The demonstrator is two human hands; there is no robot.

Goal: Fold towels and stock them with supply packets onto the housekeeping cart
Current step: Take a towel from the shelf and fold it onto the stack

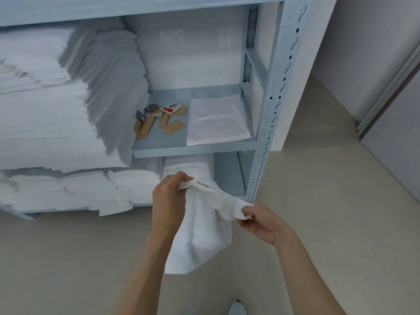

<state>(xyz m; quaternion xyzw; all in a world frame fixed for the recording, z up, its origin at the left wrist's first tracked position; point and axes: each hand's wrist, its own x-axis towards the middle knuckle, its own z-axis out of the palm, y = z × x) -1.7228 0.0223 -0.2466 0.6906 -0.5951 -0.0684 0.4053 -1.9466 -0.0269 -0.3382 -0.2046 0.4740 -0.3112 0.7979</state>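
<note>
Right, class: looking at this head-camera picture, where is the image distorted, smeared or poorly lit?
Head view: wide-angle bending bows the shelf upright; the stacked linen at left is smeared into jagged blocks; lighting is soft and even, with no hard shadows; the held towel is nearly blown out, and both hands stay fairly sharp.

1. The large white linen stacks (45,105) at the left are smeared, and the left edge cuts them off.
2. The print on the supply packets (159,119) is too small to read.
3. The hanging towel (200,235) hides part of the lower shelf (227,176) behind it.
4. A shoe (236,309) is cut off at the near edge.
5. The sliding door (391,114) runs out at the right edge.
</note>
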